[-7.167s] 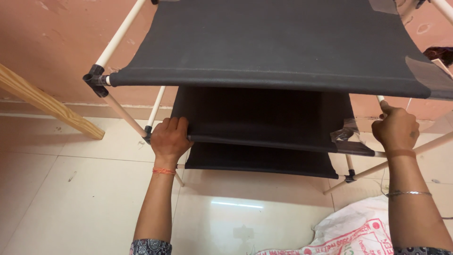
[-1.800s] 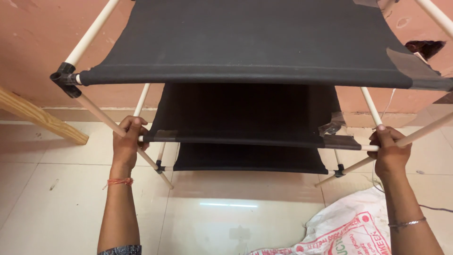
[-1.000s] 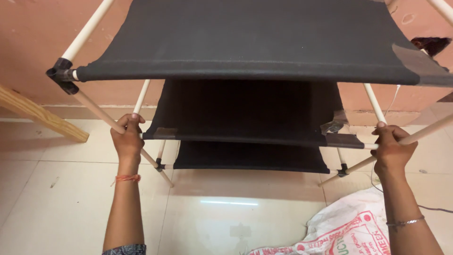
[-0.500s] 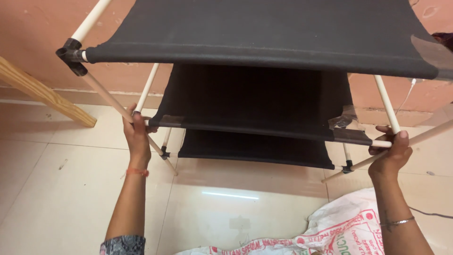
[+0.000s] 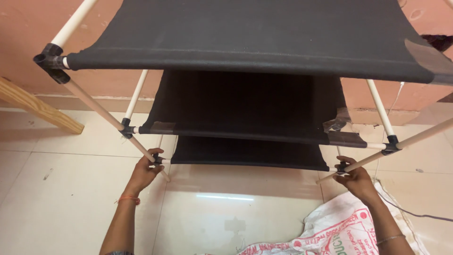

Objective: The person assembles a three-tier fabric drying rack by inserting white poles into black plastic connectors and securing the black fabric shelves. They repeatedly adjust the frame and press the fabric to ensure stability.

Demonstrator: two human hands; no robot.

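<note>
Below, both hands, left hand (image 5: pixel 144 171) and right hand (image 5: pixel 357 179), grip the empty fabric rack (image 5: pixel 245 151).

The rack (image 5: pixel 245 94) stands on the floor (image 5: pixel 71 198) before the wall (image 5: pixel 28 42), its three shelves stacked one above another. The left hand (image 5: pixel 144 172) and right hand (image 5: pixel 358 182) grasp the lowest shelf's front corners. A sack (image 5: pixel 330 231) lies below right; a plank (image 5: pixel 37 106) leans at left.

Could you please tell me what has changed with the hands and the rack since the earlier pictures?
Both hands moved down: the left hand and right hand let go of the middle shelf corners and now grip the bottom shelf corners. The rack and sack stayed put.
</note>
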